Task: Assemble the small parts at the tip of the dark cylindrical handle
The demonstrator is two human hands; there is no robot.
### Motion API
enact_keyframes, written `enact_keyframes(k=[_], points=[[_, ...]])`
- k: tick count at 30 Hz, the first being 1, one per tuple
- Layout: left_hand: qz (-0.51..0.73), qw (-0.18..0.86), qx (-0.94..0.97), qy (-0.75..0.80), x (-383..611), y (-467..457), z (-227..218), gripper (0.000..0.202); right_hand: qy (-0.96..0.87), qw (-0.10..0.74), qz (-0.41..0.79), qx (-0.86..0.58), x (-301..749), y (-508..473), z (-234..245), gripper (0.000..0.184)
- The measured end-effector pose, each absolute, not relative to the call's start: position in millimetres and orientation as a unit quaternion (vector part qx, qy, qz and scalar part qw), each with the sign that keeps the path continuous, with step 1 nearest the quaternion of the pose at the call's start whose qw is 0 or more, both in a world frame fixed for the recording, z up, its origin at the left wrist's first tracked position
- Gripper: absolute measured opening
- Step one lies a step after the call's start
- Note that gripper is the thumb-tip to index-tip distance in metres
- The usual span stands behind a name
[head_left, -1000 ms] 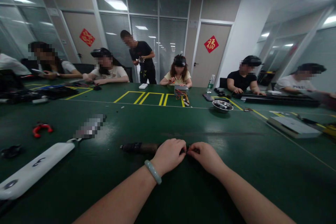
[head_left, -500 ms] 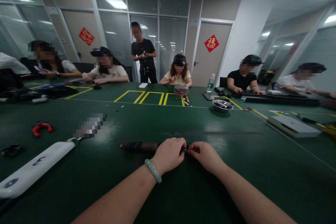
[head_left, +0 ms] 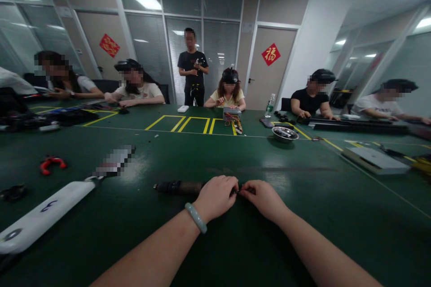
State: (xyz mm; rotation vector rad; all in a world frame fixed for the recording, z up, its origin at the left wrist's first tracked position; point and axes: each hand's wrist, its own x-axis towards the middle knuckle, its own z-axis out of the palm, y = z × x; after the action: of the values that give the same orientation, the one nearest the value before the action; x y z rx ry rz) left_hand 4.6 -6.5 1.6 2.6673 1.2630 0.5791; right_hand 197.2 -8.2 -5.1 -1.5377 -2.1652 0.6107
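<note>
A dark, long, round tool with a tapered nose, which looks like an inline electric screwdriver (head_left: pixel 180 187), lies on the green table with its nose to the left. My left hand (head_left: pixel 218 195), with a pale green bangle at the wrist, is wrapped over its right end. Right beside it, my right hand (head_left: pixel 261 197) is closed in a pinch at that same end. What sits between the right fingertips is small and dark, and mostly hidden. The fingers of both hands almost meet.
To the left lie a white bar-shaped device (head_left: pixel 47 215) marked 3, red-handled pliers (head_left: pixel 53 164) and a small black part (head_left: pixel 13 193). Farther off stand a metal bowl (head_left: pixel 285 134) of dark parts, a water bottle (head_left: pixel 270 106) and a flat white box (head_left: pixel 375 160). Several people sit opposite.
Both my hands and the tool stay nearly in place. The standing person in the background has moved a little to the right and changed the pose of the hands.
</note>
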Motion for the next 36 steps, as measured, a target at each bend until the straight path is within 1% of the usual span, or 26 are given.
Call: enact_keyframes(k=[7,13,19,26,33,36], points=[[0.194,0.076,0.873,0.441,5.9,-7.2,1.0,0.017,-0.777,0.199,0.224,-0.553,197.9,-7.8,-5.4,0.021],[0.200,0.080,0.880,0.423,5.1,-7.5,2.3,0.008,-0.778,0.201,0.217,-0.554,197.8,-8.6,-4.5,0.020],[0.204,0.086,0.874,0.433,4.9,-11.0,8.4,0.022,-0.778,0.199,0.219,-0.555,197.5,-8.7,-3.9,0.019],[0.204,0.072,0.883,0.418,5.3,-8.4,3.4,0.010,-0.780,0.203,0.220,-0.549,197.9,-8.0,-5.0,0.018],[0.209,0.070,0.876,0.429,6.3,-8.8,3.5,0.019,-0.779,0.199,0.217,-0.553,198.2,-6.8,-6.2,0.018],[0.207,0.077,0.873,0.435,5.4,-9.1,4.1,0.016,-0.776,0.195,0.222,-0.557,197.7,-7.4,-5.1,0.019]])
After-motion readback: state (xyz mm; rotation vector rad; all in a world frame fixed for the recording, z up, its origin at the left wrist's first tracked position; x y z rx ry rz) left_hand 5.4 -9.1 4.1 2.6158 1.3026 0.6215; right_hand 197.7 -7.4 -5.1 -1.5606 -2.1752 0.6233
